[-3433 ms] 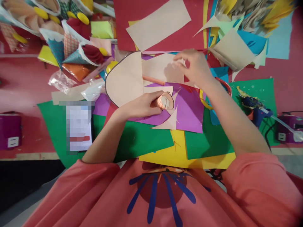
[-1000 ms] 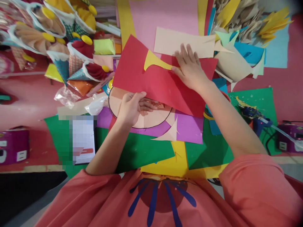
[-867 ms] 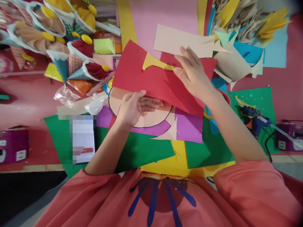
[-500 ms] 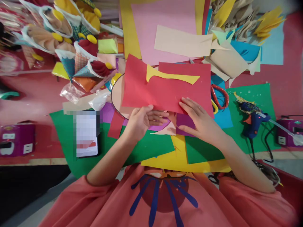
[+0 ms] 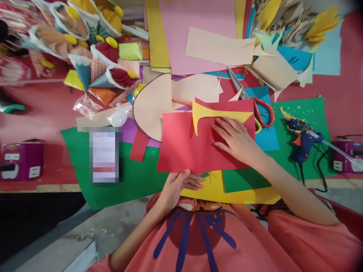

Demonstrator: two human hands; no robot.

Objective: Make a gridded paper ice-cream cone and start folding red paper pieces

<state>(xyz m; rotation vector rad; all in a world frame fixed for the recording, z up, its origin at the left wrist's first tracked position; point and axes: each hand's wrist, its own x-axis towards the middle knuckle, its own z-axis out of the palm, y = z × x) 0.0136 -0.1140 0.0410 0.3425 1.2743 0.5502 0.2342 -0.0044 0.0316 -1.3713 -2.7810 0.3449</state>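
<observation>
A red sheet (image 5: 181, 143) lies in front of me with a curved yellow strip (image 5: 218, 111) on its upper part. My left hand (image 5: 181, 185) grips the sheet's lower edge, thumb on top and fingers underneath. My right hand (image 5: 234, 138) rests on the sheet's right part with its fingers spread, just below the yellow strip. A beige piece with a black curved outline (image 5: 150, 109) shows past the sheet's upper left. Scissors with red handles (image 5: 263, 113) lie at its right.
A blurred phone (image 5: 104, 156) lies on green paper (image 5: 136, 170) at the left. A blue glue gun (image 5: 304, 147) with its cord is at the right. Wrapped cone shapes (image 5: 85, 71) crowd the upper left. Pink sheets (image 5: 198, 15) and paper scraps fill the back.
The red sheet and yellow strip have moved down toward me, uncovering the beige piece, an orange stick and the scissors' blades. My left hand has moved down with the sheet's edge.
</observation>
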